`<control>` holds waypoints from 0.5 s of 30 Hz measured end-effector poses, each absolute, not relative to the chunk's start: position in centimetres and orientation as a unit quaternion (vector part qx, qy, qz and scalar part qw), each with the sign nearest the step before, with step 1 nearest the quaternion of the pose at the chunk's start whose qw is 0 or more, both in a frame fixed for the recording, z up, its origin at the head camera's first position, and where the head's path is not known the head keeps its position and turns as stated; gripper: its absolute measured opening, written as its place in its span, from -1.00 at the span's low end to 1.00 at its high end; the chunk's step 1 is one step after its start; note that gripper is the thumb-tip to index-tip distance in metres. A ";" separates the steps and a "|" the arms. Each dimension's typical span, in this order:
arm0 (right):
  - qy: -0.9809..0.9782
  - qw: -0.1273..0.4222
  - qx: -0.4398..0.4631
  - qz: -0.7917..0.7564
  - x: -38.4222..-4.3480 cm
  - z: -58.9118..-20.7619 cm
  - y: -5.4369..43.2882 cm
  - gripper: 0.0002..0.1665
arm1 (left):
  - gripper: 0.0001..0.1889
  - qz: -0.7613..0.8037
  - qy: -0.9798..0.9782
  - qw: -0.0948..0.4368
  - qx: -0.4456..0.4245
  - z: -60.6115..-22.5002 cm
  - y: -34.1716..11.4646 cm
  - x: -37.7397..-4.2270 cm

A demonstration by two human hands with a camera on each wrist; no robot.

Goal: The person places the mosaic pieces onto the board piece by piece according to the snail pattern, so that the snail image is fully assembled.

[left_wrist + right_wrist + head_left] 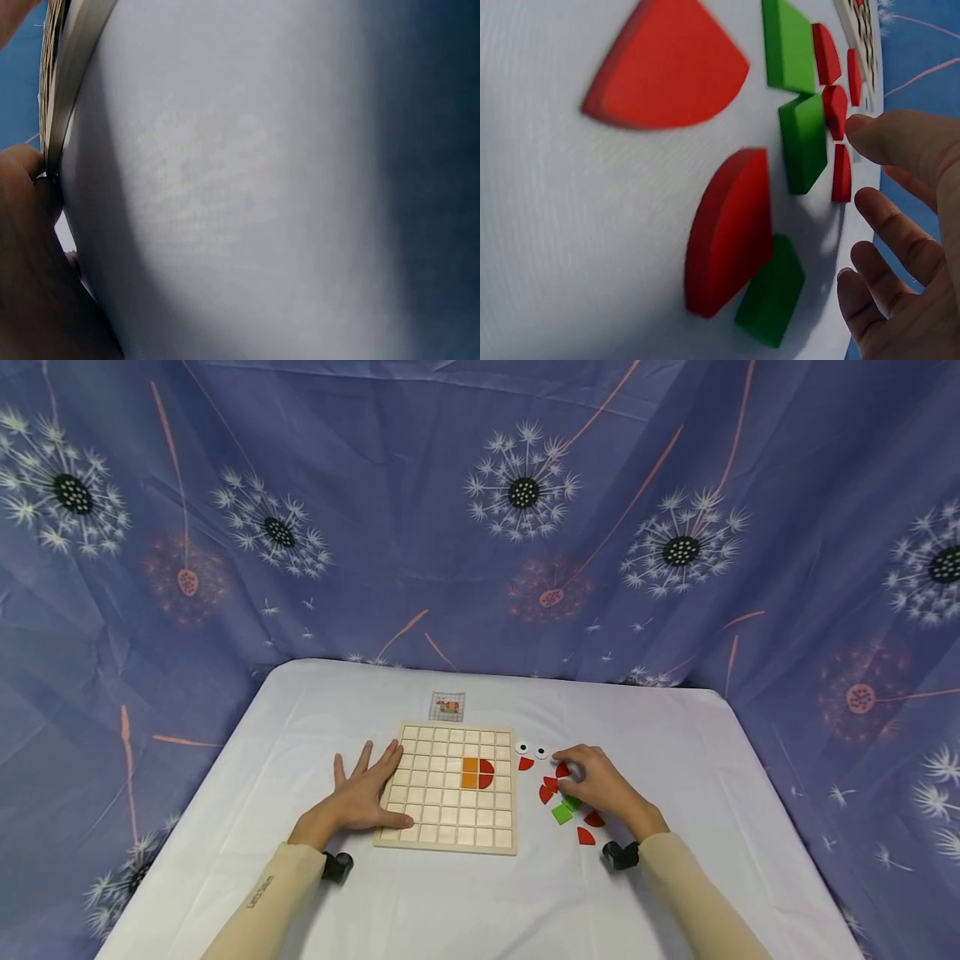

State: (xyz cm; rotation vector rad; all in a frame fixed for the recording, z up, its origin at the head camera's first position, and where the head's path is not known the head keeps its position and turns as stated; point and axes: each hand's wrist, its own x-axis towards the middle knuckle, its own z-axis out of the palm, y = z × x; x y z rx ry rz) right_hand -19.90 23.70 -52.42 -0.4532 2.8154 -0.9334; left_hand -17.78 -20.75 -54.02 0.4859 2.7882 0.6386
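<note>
The wooden board (447, 817) lies flat in front of the person, with the left hand (358, 799) spread wide along its left side, the thumb lying over the near-left corner and the fingertips at the far part of that edge. To the right of the board, the right hand (600, 781) reaches over the loose pieces, its fingers bent and the thumb apart from them; the right wrist view shows no piece between them, though whether the thumb tip touches the red piece beside it cannot be told from that angle. Red quarter-circle pieces (586, 836) and green square pieces (562, 814) are scattered right of the board, with two round eye pieces (522, 747) just off its upper right edge. In the board's grid, orange squares (470, 764) sit against red quarters (486, 767). A small picture card (447, 707) lies just beyond the board's far edge. The loose pieces look light, stiff and smooth, likely to slide on the cloth if nudged; a pinch across their thick side edges should suit best. The board seems rigid and fairly light, best steadied by its raised rim.
</note>
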 end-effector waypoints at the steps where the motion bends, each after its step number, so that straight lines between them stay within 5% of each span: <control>1: 0.936 0.070 -0.151 -0.311 -20.0 -52.5 23.8 -0.47 | 0.41 0.216 0.955 0.120 0.165 -54.0 -20.8 -17.8; 15: 0.936 0.064 -0.148 -0.312 -20.8 -53.7 24.2 -0.63 | 0.40 0.220 0.954 0.116 0.166 -54.0 -20.8 -17.8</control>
